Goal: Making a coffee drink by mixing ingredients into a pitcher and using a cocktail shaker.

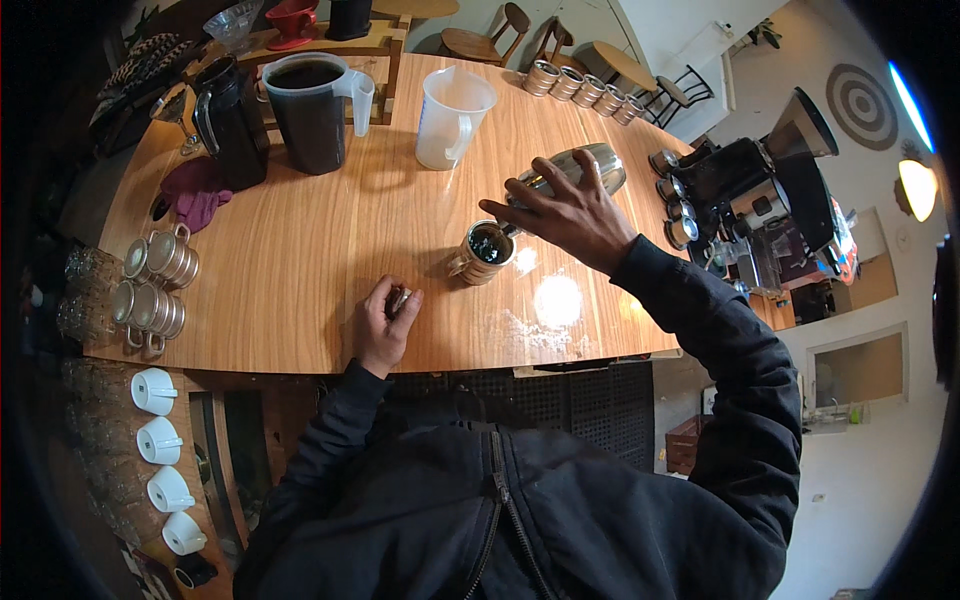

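Right grip [578, 212] held shaker [607, 168] tilted toward mug [487, 264], apparently for pouring; left grip [381, 325] curled around metallic piece [400, 301], perhaps shaker's cap, near-left of mug.

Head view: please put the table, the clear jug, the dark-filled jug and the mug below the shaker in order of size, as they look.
Largest to smallest:
Table
Dark-filled jug
Clear jug
Mug

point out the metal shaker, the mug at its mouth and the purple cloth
Metal shaker [607, 167]: head view, on its silvery body
Mug [486, 271]: head view, on its outer wall
Purple cloth [200, 192]: head view, on its folds
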The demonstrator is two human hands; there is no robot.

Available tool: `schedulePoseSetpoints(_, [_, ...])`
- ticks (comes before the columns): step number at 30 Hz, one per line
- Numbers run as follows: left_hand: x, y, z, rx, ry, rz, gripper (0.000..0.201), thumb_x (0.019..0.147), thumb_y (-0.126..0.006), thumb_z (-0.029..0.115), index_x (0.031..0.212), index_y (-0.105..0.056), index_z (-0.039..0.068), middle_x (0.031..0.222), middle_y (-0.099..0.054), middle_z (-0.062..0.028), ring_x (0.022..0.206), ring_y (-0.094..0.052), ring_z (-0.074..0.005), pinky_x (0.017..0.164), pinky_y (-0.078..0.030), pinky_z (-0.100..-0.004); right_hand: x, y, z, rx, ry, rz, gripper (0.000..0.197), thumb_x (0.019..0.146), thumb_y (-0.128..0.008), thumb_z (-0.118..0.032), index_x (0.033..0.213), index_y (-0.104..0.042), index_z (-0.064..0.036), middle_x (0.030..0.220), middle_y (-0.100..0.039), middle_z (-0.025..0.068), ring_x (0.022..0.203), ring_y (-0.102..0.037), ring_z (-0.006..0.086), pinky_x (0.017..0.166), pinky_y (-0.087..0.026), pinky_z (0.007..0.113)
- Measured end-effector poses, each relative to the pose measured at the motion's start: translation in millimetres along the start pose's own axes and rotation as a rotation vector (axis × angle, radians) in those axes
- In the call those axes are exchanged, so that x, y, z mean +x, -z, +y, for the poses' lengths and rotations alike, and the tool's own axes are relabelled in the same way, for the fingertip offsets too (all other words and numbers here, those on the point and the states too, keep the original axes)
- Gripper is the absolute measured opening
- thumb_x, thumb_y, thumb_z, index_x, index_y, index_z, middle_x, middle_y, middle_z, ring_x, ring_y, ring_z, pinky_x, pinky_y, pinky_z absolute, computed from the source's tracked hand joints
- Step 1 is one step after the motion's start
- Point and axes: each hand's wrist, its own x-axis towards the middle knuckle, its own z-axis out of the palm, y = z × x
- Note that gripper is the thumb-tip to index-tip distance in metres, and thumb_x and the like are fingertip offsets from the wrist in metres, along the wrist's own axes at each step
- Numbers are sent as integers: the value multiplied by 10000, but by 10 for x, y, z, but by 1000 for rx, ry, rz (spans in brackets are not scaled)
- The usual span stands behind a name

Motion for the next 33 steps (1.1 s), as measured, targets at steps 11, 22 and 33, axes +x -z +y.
schedulePoseSetpoints(11, [-7, 0, -5, 28, -8, 11, 327, 905, -672, 304, 846, -541, 11, 622, -456, -42, 573, -417, -122, 524, -352, -302, 30, -17, 12, 12, 3, -19, 707, 861, -718, -309, 1459, -365, -439, 1347, -526, -24, 1274, -479, 276, 1032, -368, 679])
schedulePoseSetpoints(22, [-3, 20, 6, -14, -16, -6, 327, 912, -663, 301, 833, -532, 13, 620, -447, -45, 574, -409, -122, 527, -347, -306, 54, -17, 14, 28, 7, -33, 683, 878, -696, -313, 1462, -365, -434, 1358, -522, -24, 1284, -468, 276, 1024, -370, 688])
schedulePoseSetpoints(33, [2, 2, 33, 14, 0, -9, 333, 918, -658, 304, 821, -529, 12, 622, -428, -35, 582, -397, -119, 531, -345, -302, 29, -28, 29, 35, 2, -47, 685, 876, -694, -310, 1464, -362, -428, 1376, -507, -14, 1273, -478, 287, 1001, -388, 695])
